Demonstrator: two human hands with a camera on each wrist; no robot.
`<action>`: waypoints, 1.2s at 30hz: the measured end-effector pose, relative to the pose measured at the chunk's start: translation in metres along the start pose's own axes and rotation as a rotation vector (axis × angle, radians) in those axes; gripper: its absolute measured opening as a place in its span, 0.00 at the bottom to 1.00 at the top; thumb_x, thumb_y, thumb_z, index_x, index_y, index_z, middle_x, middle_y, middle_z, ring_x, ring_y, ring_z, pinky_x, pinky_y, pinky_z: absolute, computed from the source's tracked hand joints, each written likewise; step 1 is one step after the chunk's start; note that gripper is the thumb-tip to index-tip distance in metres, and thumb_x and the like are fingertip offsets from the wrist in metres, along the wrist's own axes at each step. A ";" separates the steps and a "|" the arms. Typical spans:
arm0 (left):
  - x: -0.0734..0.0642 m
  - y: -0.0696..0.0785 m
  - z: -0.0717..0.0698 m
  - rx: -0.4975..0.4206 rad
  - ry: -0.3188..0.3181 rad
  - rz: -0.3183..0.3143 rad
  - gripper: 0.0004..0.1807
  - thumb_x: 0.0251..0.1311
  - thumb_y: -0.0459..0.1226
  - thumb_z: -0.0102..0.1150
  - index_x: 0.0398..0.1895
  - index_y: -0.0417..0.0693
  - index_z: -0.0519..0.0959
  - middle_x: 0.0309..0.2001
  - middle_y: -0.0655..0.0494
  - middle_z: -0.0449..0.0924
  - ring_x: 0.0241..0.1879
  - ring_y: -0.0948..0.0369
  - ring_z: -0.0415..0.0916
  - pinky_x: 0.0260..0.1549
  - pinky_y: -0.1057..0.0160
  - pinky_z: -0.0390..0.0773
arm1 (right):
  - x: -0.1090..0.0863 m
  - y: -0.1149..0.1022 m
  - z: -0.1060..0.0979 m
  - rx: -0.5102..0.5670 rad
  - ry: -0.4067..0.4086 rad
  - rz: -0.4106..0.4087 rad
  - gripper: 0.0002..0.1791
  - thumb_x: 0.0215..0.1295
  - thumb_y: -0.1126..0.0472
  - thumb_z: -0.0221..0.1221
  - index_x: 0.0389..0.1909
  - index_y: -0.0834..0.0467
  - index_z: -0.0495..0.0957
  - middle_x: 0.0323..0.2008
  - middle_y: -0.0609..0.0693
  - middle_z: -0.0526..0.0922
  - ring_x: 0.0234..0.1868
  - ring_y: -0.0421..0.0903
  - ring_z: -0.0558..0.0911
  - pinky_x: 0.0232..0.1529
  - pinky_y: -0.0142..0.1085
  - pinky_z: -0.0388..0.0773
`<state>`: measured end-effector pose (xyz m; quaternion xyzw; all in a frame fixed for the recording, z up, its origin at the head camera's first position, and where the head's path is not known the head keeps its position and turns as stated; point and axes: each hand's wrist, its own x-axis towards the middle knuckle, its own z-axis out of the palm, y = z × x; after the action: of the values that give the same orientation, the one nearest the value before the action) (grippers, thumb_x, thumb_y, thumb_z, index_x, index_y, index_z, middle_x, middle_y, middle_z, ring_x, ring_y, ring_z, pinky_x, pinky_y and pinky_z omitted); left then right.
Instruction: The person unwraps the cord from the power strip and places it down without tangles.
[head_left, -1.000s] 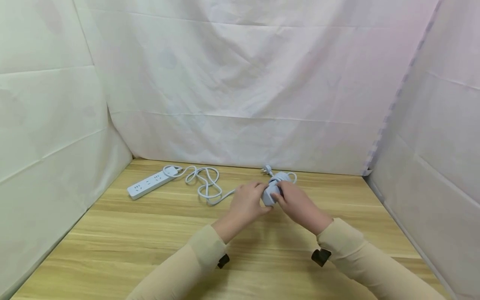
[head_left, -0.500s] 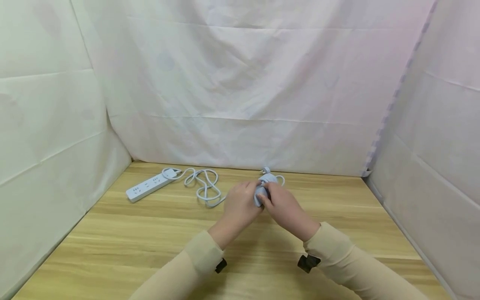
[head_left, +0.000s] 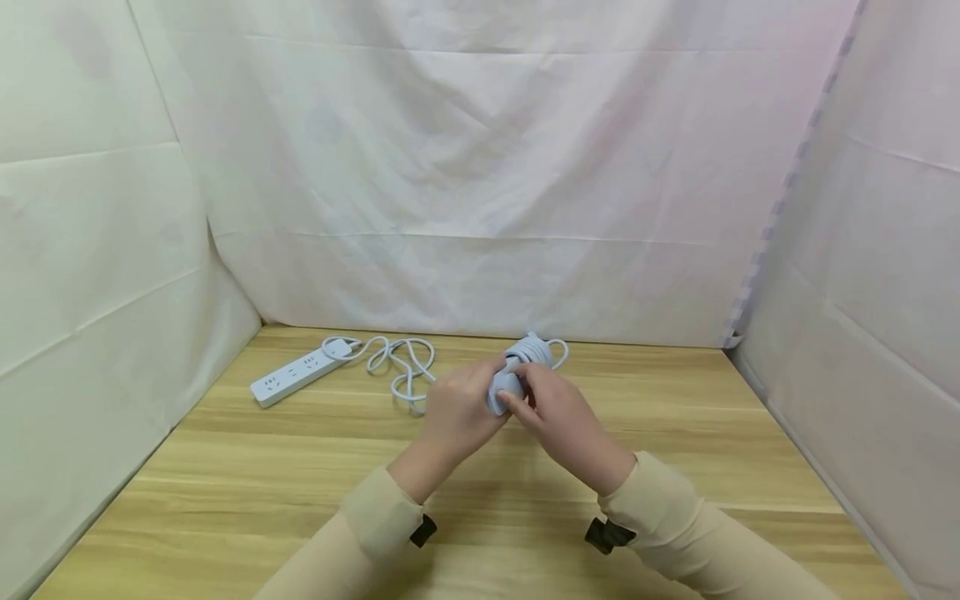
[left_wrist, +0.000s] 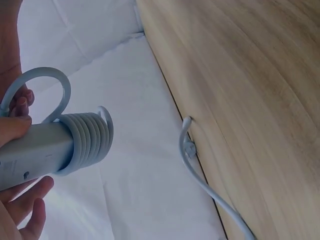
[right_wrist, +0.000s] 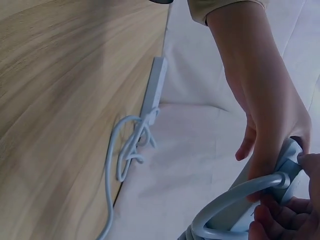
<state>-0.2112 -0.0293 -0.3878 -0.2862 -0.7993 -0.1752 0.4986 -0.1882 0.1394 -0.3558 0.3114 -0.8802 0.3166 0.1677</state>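
Note:
Both hands hold a white power strip (head_left: 506, 383) above the table, its pale cable wound in tight turns (left_wrist: 92, 140) round the far end. My left hand (head_left: 459, 410) grips the strip's body from the left, its fingers partly hidden in the head view. My right hand (head_left: 562, 421) pinches the near end with thumb and fingers. In the right wrist view, a loop of cable (right_wrist: 240, 192) arches from the end by these fingers back towards the coil. Another white power strip (head_left: 300, 373) lies at the table's left, its loose cable (head_left: 411, 367) snaking right.
The wooden table (head_left: 300, 483) meets a white cloth backdrop (head_left: 450, 167) at its back edge, with white cloth walls on both sides. In the left wrist view, a cable (left_wrist: 212, 192) and a small plug-like piece (left_wrist: 190, 148) lie near the table's edge.
Both hands have shifted left with the wound power strip. The plug that showed beyond the coil earlier is hardly visible now in the head view. The other strip stays put.

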 end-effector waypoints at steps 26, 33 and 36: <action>-0.003 0.003 -0.036 -0.091 0.024 0.040 0.26 0.38 0.43 0.77 0.42 0.42 0.82 0.29 0.54 0.85 0.22 0.58 0.79 0.24 0.58 0.76 | -0.002 -0.023 0.004 0.005 0.059 -0.220 0.19 0.69 0.55 0.60 0.54 0.61 0.73 0.36 0.44 0.75 0.32 0.37 0.72 0.34 0.32 0.73; -0.007 0.000 -0.034 -0.109 0.004 0.034 0.24 0.38 0.43 0.77 0.40 0.43 0.82 0.29 0.54 0.84 0.22 0.57 0.79 0.22 0.58 0.76 | 0.002 -0.022 0.004 -0.024 0.049 -0.274 0.17 0.68 0.58 0.61 0.53 0.62 0.75 0.41 0.48 0.80 0.37 0.39 0.77 0.37 0.33 0.76; -0.008 0.000 -0.034 -0.115 -0.002 0.032 0.24 0.38 0.42 0.76 0.41 0.42 0.82 0.29 0.54 0.84 0.23 0.57 0.79 0.23 0.58 0.77 | 0.004 -0.021 0.002 -0.034 0.031 -0.287 0.16 0.68 0.59 0.61 0.52 0.62 0.75 0.41 0.49 0.80 0.36 0.40 0.78 0.37 0.33 0.76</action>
<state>-0.1851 -0.0509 -0.3803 -0.3275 -0.7836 -0.2126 0.4833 -0.1775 0.1230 -0.3458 0.4263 -0.8291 0.2790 0.2302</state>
